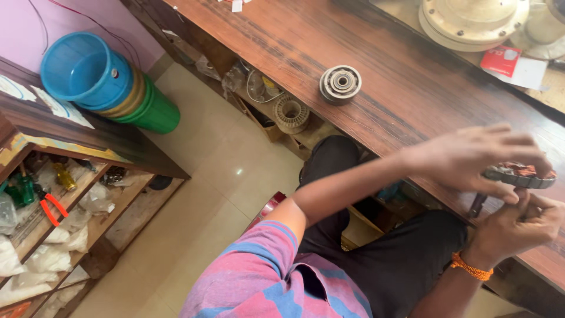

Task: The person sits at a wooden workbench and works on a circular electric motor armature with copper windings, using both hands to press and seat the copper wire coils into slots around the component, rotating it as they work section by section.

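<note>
- Long dark-brown wooden workbench [412,88] running across the view; pale tiled floor [223,165] below
- Round grey metal stator with copper windings [521,175] held just over the bench edge; gripped from both sides, probably to steady it for handling
- Left hand [471,159] laid over its top, fingers curled onto the rim
- Right hand [518,227] beneath, fingers seemingly closed against its underside; partly hidden
- Grey round bearing housing [340,83] lying well apart on the bench; stacked blue and green plastic buckets [112,85] by the shelves
</note>
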